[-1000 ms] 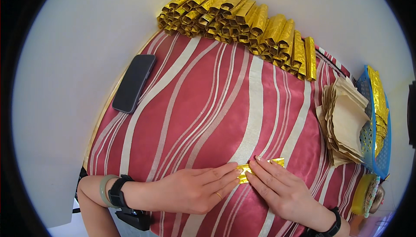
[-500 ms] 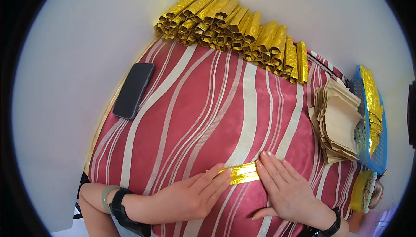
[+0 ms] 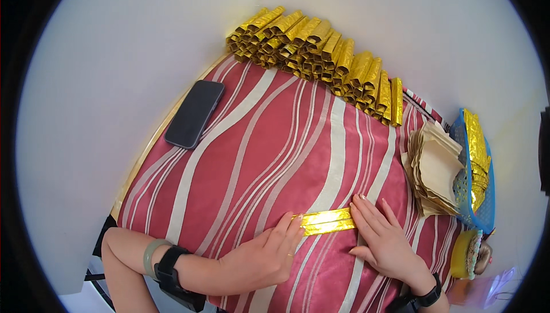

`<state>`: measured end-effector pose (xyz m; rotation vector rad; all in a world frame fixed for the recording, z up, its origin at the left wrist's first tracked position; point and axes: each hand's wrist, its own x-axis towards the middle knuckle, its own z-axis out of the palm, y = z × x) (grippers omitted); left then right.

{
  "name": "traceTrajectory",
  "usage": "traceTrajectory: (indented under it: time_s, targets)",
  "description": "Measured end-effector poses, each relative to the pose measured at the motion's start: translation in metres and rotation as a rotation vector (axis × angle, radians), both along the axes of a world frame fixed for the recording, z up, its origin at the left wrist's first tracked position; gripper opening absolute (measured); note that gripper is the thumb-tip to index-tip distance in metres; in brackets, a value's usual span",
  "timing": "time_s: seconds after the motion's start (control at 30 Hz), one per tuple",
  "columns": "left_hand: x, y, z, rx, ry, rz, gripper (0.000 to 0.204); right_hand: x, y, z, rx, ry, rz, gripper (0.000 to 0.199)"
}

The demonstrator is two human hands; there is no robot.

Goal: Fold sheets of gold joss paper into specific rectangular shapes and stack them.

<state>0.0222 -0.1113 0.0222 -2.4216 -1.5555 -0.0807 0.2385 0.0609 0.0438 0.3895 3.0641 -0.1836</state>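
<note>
Red striped tablecloth (image 3: 275,141) under a flat folded gold paper strip (image 3: 327,221), left hand (image 3: 260,258) and right hand (image 3: 384,238) spread, pressing its ends.

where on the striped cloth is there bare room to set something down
The widest bare patch is the middle of the striped cloth, bordered by the phone, the row of gold rolls and the folded gold strip. It is crowded by the paper stack and blue basket, and near both hands: left hand, right hand.
</note>
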Motion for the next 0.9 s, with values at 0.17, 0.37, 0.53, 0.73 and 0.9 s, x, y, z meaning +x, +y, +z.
traceTrajectory:
  time_s: [0.17, 0.37, 0.53, 0.73, 0.9]
  targets:
    - [0.001, 0.001, 0.000, 0.033, 0.037, -0.003, 0.039, -0.008, 0.005, -0.003, -0.081, 0.379, -0.131, 0.038]
    - [-0.003, 0.005, 0.003, 0.021, 0.070, -0.049, 0.039, -0.013, 0.025, -0.010, -0.220, 0.330, -0.106, 0.030]
    - [0.004, 0.010, -0.003, 0.046, -0.101, -0.018, 0.039, -0.009, 0.030, -0.015, -0.267, 0.342, -0.118, 0.030]
    - [0.003, 0.002, -0.003, 0.015, -0.034, 0.026, 0.039, -0.015, 0.027, -0.014, -0.212, 0.332, -0.086, 0.032]
    - [0.005, 0.005, 0.002, 0.001, 0.075, -0.020, 0.037, -0.016, 0.018, -0.008, 0.262, 0.299, 0.142, 0.035]
